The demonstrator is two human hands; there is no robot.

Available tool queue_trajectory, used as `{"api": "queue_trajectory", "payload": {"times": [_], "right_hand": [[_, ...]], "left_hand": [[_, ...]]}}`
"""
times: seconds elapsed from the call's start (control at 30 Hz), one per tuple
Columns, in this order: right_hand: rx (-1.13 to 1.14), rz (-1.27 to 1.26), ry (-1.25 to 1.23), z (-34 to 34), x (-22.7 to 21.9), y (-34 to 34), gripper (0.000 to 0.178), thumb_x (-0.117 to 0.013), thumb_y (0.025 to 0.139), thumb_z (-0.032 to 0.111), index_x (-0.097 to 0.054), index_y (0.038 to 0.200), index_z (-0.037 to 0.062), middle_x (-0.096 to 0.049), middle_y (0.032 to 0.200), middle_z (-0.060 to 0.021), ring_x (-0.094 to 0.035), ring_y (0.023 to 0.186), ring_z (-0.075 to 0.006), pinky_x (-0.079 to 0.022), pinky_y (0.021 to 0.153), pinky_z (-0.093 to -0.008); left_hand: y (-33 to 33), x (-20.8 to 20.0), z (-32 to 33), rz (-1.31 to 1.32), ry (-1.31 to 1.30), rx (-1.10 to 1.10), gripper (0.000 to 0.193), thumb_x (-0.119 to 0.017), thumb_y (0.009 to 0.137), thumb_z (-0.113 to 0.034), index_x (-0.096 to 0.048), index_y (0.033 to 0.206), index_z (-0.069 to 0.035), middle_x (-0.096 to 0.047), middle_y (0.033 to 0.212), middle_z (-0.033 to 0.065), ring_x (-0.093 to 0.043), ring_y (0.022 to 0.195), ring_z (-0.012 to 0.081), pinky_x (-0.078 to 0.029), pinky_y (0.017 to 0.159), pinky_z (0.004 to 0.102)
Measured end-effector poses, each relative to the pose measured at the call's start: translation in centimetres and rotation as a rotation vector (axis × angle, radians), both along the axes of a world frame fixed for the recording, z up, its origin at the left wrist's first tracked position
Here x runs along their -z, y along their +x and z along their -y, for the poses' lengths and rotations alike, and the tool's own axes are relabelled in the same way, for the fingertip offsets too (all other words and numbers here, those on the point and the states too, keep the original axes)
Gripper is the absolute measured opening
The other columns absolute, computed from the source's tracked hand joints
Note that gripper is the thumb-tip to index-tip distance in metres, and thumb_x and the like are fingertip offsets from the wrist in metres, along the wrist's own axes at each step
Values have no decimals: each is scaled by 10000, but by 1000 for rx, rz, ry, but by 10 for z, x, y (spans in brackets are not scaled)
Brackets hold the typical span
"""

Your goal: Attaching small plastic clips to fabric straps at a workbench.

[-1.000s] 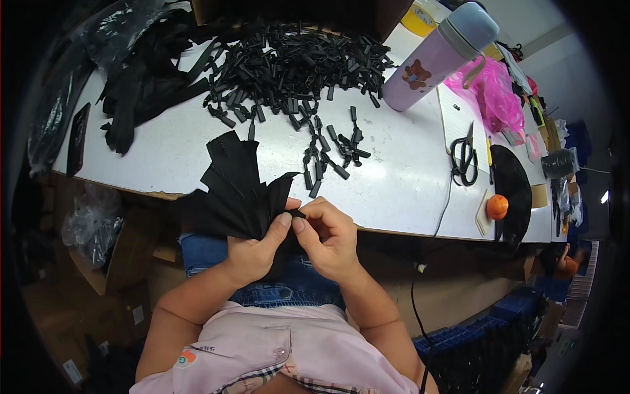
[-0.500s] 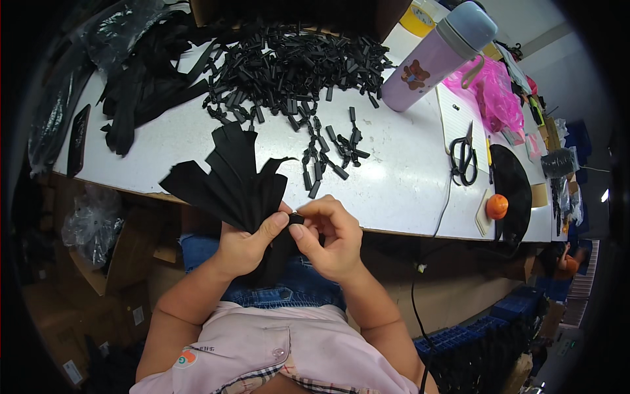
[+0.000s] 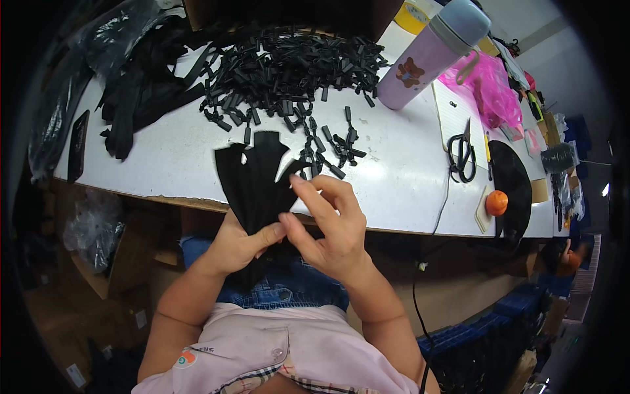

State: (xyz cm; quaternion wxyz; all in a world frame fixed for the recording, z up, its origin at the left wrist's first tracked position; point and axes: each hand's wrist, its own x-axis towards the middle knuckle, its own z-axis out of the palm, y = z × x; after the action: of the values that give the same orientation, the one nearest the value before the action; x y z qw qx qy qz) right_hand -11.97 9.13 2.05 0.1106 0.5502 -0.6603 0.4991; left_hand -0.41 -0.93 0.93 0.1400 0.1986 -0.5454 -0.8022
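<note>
My left hand (image 3: 235,244) is closed around a bundle of black zipper strips (image 3: 256,180), just over the table's near edge. The strips fan out upward and away from me, and their lower ends hang below the hand. At the bundle's right side is my right hand (image 3: 336,240), thumb and index finger spread apart. Its index fingertip is at the outermost strip, and its thumb tip lies close to my left thumb. Beyond the bundle, small black zipper sliders with rectangular pull tabs (image 3: 289,72) form a large heap. Several loose ones (image 3: 342,146) lie nearer my hands.
More black strips (image 3: 141,92) and clear plastic lie at the left, beside a dark phone (image 3: 78,146). Rightward are a lilac bottle (image 3: 423,62), black scissors (image 3: 462,157), a notebook (image 3: 449,115), an orange fruit (image 3: 497,203) and a pink bag (image 3: 489,92). A cable hangs over the edge.
My right hand has unpinched from the small black piece at the bundle and spread its fingers. The strips have swung more upright and narrowed, while my left hand keeps its grip.
</note>
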Motion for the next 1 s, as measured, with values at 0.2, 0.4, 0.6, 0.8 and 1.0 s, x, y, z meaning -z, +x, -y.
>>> {"api": "queue_trajectory", "payload": {"times": [0.2,0.4,0.6,0.8,1.0], "right_hand": [[-224,735,27,-9,10,6,108,-609,710,1,-580,814,-5,-532,714,-59,-505,560,-94,-397,474,-193],[-440,1232,70,-16,8,10,57,-539,792,23,-544,779,-33,-545,698,-54,-497,559,-59,-398,474,-175],[-476,1343,22,-17,19,10,48,-526,791,12,-530,764,-28,-533,650,-40,-498,543,-66,-388,459,-170],[-74,578,261,-11,8,-10,107,-583,718,22,-546,811,-19,-529,633,-60,-504,520,-120,-401,463,-225],[476,-268,458,2,14,-58,147,-578,687,50,-583,834,49,-517,773,-54,-504,694,-215,-426,559,-316]], "left_hand": [[0,2,1,-54,119,56,278,-638,734,-156,-498,923,-9,-506,743,24,-465,546,64,-385,450,172],[-1,13,-7,-206,34,70,189,-581,780,-121,-501,888,12,-530,761,71,-525,623,111,-451,534,212],[2,14,-14,-173,-98,-94,118,-550,802,-126,-519,851,-23,-536,767,54,-498,590,95,-438,539,219],[-6,7,-11,-209,-145,-16,182,-527,791,-144,-464,885,-2,-470,662,82,-513,615,154,-470,534,283],[-11,-2,-13,-2,466,-62,175,-526,781,-100,-456,902,6,-494,689,99,-546,669,195,-504,607,334]]}}
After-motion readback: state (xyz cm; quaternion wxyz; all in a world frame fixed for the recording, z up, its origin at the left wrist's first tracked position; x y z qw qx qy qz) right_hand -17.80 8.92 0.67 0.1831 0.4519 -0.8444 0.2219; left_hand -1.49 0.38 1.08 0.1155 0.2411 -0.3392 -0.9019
